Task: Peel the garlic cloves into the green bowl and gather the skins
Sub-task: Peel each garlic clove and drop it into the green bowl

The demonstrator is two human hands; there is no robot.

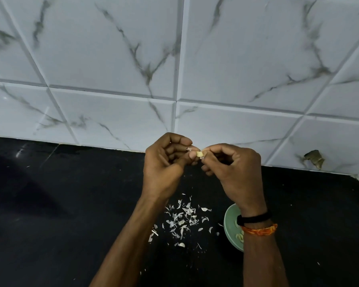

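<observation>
My left hand (165, 162) and my right hand (234, 168) meet above the black counter, fingers curled. Between their fingertips both pinch one small pale garlic clove (199, 154), with a scrap of white skin sticking out at its left end. Below the hands a scatter of white garlic skins (182, 219) lies on the counter. The green bowl (231, 222) stands at the lower right, largely hidden under my right wrist; a few peeled cloves (239, 236) show inside it.
The black counter (60, 214) runs left and right of the hands. A white marble-patterned tiled wall (174, 69) rises right behind them, with a chipped spot (314, 159) at the right. My right wrist wears a black band and an orange thread.
</observation>
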